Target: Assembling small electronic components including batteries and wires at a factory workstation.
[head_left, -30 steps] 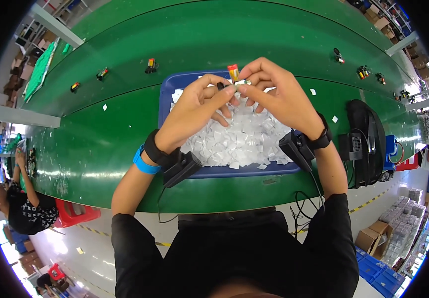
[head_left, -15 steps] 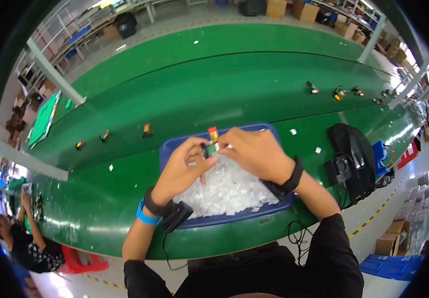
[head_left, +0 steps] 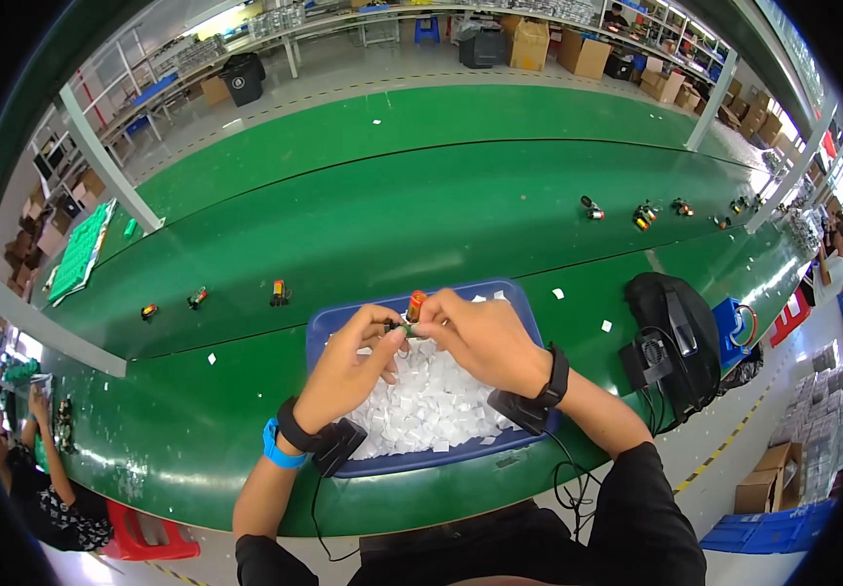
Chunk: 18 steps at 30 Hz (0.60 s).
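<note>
Between my two hands is a small electronic assembly with a red-and-orange battery-like cylinder [head_left: 415, 305] standing up from a small green board [head_left: 408, 330]. My left hand [head_left: 345, 366] pinches the board's left side, near some dark parts. With thumb and fingers, my right hand [head_left: 488, 340] grips its right side. Fingers cover much of the assembly. Both hands are over a blue tray [head_left: 517, 293] filled with small white square pieces [head_left: 431, 402]. Each wrist wears a black band with a dark box cabled to it; a blue band circles the left wrist too.
Similar small assemblies lie on the green belt, some to the left [head_left: 280, 293] and several at the far right [head_left: 645, 215]. A black bag [head_left: 680, 342] and a blue box [head_left: 731, 330] sit right of the tray. Another person [head_left: 45, 479] works at far left.
The head view has tilted, so the scene sits lower and more of the far room shows. Both hands stay on the assembly; the right fingers have closed in around the cylinder's base.
</note>
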Each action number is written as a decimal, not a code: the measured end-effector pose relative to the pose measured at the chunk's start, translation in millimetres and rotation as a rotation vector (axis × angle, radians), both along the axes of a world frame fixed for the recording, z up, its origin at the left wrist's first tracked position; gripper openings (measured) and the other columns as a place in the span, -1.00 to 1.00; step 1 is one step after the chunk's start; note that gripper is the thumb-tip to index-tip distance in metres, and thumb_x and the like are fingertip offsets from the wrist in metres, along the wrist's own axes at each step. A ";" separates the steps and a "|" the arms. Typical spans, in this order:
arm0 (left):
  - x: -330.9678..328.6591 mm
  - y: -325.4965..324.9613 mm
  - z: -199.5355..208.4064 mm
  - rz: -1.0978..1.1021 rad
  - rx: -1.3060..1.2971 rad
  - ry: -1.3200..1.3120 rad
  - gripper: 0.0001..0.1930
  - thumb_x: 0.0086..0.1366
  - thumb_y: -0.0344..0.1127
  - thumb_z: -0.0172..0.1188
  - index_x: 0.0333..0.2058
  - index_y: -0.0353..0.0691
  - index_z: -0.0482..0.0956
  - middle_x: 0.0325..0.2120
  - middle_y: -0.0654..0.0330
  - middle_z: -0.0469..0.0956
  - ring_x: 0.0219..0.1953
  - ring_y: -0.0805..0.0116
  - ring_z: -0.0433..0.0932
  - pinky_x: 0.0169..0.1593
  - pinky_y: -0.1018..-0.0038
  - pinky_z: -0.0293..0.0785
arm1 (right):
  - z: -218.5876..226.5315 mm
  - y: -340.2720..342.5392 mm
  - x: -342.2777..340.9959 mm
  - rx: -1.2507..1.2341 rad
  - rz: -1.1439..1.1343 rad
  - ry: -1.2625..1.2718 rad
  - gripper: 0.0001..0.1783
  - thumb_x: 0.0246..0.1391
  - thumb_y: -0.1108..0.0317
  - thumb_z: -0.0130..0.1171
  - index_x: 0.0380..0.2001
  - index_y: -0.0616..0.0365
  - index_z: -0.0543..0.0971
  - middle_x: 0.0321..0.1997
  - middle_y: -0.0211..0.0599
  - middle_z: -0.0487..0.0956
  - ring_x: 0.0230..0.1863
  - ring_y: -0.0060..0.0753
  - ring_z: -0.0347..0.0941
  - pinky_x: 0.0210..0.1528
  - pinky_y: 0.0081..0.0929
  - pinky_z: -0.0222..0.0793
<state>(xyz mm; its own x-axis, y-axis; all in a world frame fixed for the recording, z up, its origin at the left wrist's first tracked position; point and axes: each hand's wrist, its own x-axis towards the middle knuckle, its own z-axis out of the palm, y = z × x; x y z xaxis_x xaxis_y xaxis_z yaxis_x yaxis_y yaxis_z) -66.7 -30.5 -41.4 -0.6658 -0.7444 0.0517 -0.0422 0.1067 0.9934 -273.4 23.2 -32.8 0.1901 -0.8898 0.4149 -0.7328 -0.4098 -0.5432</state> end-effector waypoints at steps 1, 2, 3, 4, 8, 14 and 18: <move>0.5 -0.9 0.8 -0.001 0.005 0.000 -0.78 0.41 -0.35 0.05 -0.05 -0.31 0.37 -0.39 0.15 0.51 -0.53 0.54 0.48 -0.44 0.57 0.50 | -0.4 -0.9 -0.6 0.052 -0.040 -0.113 -0.83 0.20 0.28 0.13 -0.32 0.15 0.46 -0.45 -0.32 0.63 -0.52 -0.27 0.56 -0.52 -0.39 0.38; 0.8 -2.8 1.8 0.018 -0.021 -0.011 -0.79 0.42 -0.33 0.03 -0.06 -0.31 0.37 -0.39 0.15 0.51 -0.54 0.55 0.47 -0.44 0.57 0.49 | -0.8 -2.1 -1.4 0.105 -0.080 -0.227 -0.84 0.20 0.28 0.14 -0.32 0.14 0.46 -0.44 -0.36 0.64 -0.51 -0.37 0.58 -0.51 -0.44 0.39; 0.6 -5.1 3.9 0.038 -0.047 -0.023 -0.79 0.43 -0.31 0.01 -0.07 -0.31 0.37 -0.38 0.14 0.51 -0.54 0.55 0.47 -0.45 0.58 0.48 | 0.6 -3.8 -4.6 0.113 -0.080 -0.228 -0.84 0.20 0.28 0.14 -0.32 0.14 0.46 -0.44 -0.36 0.64 -0.51 -0.37 0.58 -0.51 -0.44 0.39; 2.3 -3.8 5.5 0.067 -0.067 -0.039 -0.79 0.45 -0.30 -0.01 -0.07 -0.31 0.38 -0.38 0.14 0.51 -0.55 0.56 0.46 -0.45 0.58 0.47 | 4.1 -4.8 -9.2 0.126 -0.095 -0.157 -0.84 0.21 0.29 0.13 -0.29 0.15 0.47 -0.43 -0.34 0.64 -0.49 -0.39 0.59 -0.48 -0.46 0.40; 3.8 -1.5 11.9 0.071 0.018 0.043 -0.79 0.45 -0.28 -0.01 -0.09 -0.30 0.39 -0.41 0.16 0.50 -0.56 0.58 0.44 -0.48 0.61 0.44 | 10.5 -6.0 -13.7 0.130 -0.079 -0.094 -0.80 0.23 0.34 0.12 -0.16 0.20 0.48 -0.37 -0.27 0.65 -0.43 -0.45 0.61 -0.41 -0.53 0.45; 0.2 16.4 22.9 0.059 -0.035 0.003 -0.80 0.44 -0.28 -0.01 -0.13 -0.29 0.41 -0.45 0.21 0.48 -0.57 0.60 0.42 -0.51 0.64 0.39 | 17.5 6.9 -0.1 0.184 0.186 -0.563 -0.65 0.20 0.36 0.16 0.04 0.21 0.48 -0.26 -0.19 0.64 -0.33 -0.42 0.61 -0.29 -0.54 0.51; 1.8 14.6 19.4 0.081 -0.128 -0.083 -0.84 0.42 -0.29 0.02 -0.19 -0.27 0.43 -0.46 0.23 0.50 -0.55 0.62 0.40 -0.51 0.65 0.36 | 22.4 6.2 -6.7 0.350 0.270 -0.432 -0.69 0.19 0.36 0.18 -0.01 0.19 0.54 -0.16 -0.26 0.63 -0.22 -0.46 0.59 -0.27 -0.52 0.52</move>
